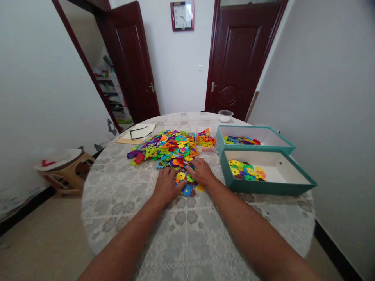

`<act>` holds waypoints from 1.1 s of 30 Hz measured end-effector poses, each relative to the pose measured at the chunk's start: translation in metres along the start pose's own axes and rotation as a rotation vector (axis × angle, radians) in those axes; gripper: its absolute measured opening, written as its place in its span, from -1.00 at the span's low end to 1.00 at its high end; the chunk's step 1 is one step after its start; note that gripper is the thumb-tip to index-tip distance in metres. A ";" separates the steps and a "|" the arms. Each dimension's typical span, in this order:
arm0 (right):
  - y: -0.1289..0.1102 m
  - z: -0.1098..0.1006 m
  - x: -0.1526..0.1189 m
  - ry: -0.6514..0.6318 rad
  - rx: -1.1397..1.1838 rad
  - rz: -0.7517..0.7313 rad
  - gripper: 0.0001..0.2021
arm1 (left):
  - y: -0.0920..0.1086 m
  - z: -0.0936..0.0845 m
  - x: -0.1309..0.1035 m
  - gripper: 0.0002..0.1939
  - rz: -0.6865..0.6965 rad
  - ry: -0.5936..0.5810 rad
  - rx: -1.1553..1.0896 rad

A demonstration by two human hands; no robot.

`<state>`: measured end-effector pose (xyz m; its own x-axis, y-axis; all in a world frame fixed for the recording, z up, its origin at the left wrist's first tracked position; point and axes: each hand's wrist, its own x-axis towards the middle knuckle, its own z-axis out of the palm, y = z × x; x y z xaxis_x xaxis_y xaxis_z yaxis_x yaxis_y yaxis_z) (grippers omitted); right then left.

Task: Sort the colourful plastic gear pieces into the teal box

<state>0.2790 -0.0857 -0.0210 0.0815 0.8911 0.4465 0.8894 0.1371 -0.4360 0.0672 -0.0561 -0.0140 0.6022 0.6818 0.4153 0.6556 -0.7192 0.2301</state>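
Note:
A large heap of colourful flower-shaped plastic discs [172, 146] lies on the middle of the table, and a smaller cluster of the discs [187, 190] is spread at its near side. My left hand [167, 184] rests at the left of this cluster, fingers stretched forward and thumb apart, touching the pieces. At the cluster's right side my right hand [202, 171] lies with thumb and fingers apart over the discs. No piece is visibly gripped in either hand, though the fingertips partly cover some.
Two green-rimmed boxes, a near box [269, 188] and a far box [281, 142], hold discs on the right. A clear tray [208, 150] of discs, a clear bowl [225, 115] and glasses [139, 133] on paper stand farther back. A wooden stool [70, 171] is left of the table [117, 230].

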 end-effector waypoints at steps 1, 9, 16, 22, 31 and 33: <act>0.000 -0.001 0.000 -0.003 0.018 -0.010 -0.75 | 0.008 0.000 -0.002 -0.55 0.007 0.000 -0.030; -0.002 -0.017 -0.008 -0.074 0.168 -0.106 -0.88 | 0.039 -0.005 -0.008 -0.45 0.038 -0.119 -0.204; -0.004 -0.016 -0.008 -0.075 0.181 0.030 -0.80 | 0.042 -0.015 -0.035 0.20 0.087 -0.229 -0.182; -0.007 -0.019 -0.008 -0.154 0.284 0.115 -0.79 | 0.036 -0.016 -0.033 -0.14 0.029 -0.172 -0.121; 0.004 -0.049 -0.043 -0.109 0.270 0.211 -0.64 | -0.003 -0.010 -0.023 -0.57 0.056 0.000 -0.234; 0.000 -0.053 -0.058 -0.101 0.183 0.148 -0.62 | -0.004 -0.010 -0.022 -0.60 0.035 0.012 -0.276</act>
<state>0.2980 -0.1602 -0.0051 0.1510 0.9449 0.2905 0.7742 0.0698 -0.6291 0.0464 -0.0695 -0.0150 0.6163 0.6552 0.4370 0.4846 -0.7529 0.4453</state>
